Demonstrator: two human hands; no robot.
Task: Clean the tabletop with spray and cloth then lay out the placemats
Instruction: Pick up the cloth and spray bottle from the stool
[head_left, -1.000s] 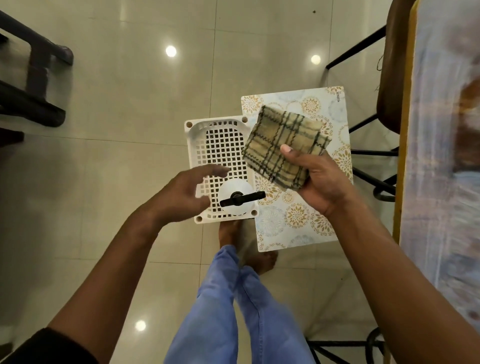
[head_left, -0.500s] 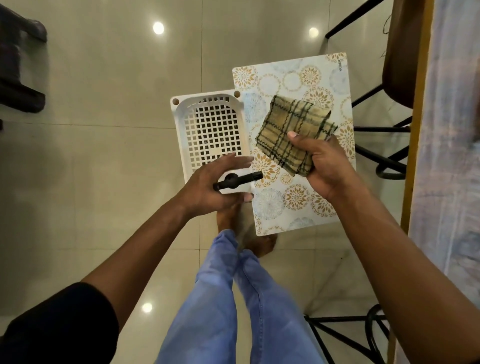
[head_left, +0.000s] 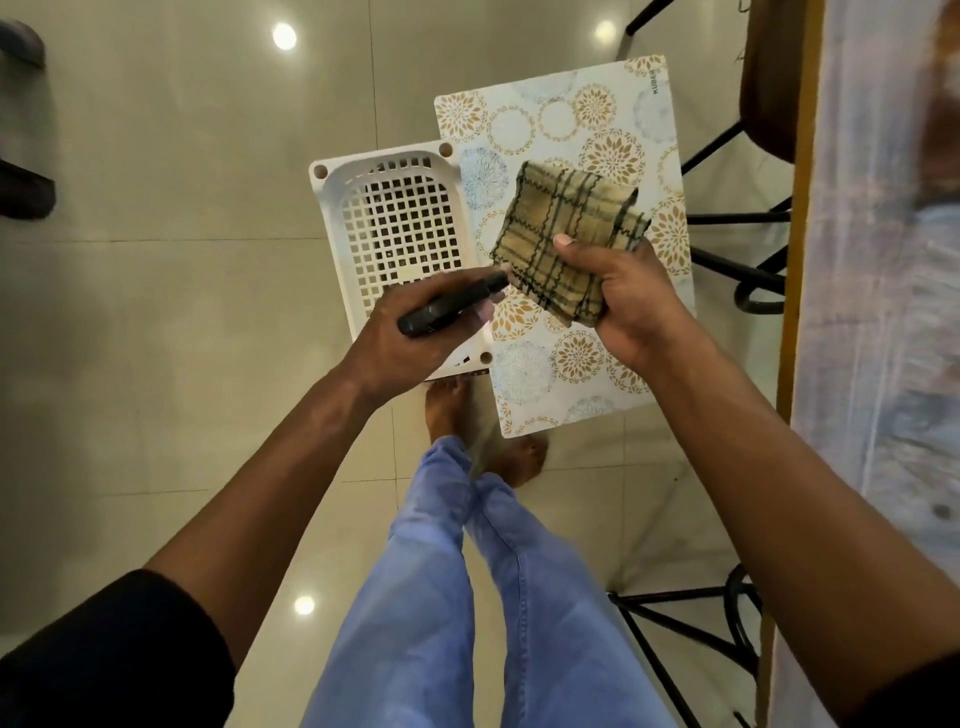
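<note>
Looking straight down: glossy beige tile floor (head_left: 156, 312) with ceiling-light reflections, my jeans (head_left: 441, 597) and bare feet (head_left: 447, 410) nearest. Table (head_left: 883, 312) edge runs up the right side, blurred, pale blue-grey top with a wood rim. Black metal chair legs (head_left: 737, 260) beside it.

My left hand (head_left: 415, 332) is curled tight around the spray bottle (head_left: 452, 304) top; only the black trigger head shows, long axis tilted, nozzle pointing up-right toward the cloth. Bottle body is hidden under my hand. It sits over the near end of the white plastic basket (head_left: 384, 223), which has a grid bottom and lies on the floor, long axis running away from me.

My right hand (head_left: 623, 301) pinches the folded tan plaid cloth (head_left: 566, 244), thumb on top, fingers underneath, held up above the placemat (head_left: 561, 124). Cloth's near corner is just beside the nozzle; cannot tell if touching.

Placemat: white with gold and blue floral circles, long axis away from me, right of the basket with its left edge overlapping the basket rim.
</note>
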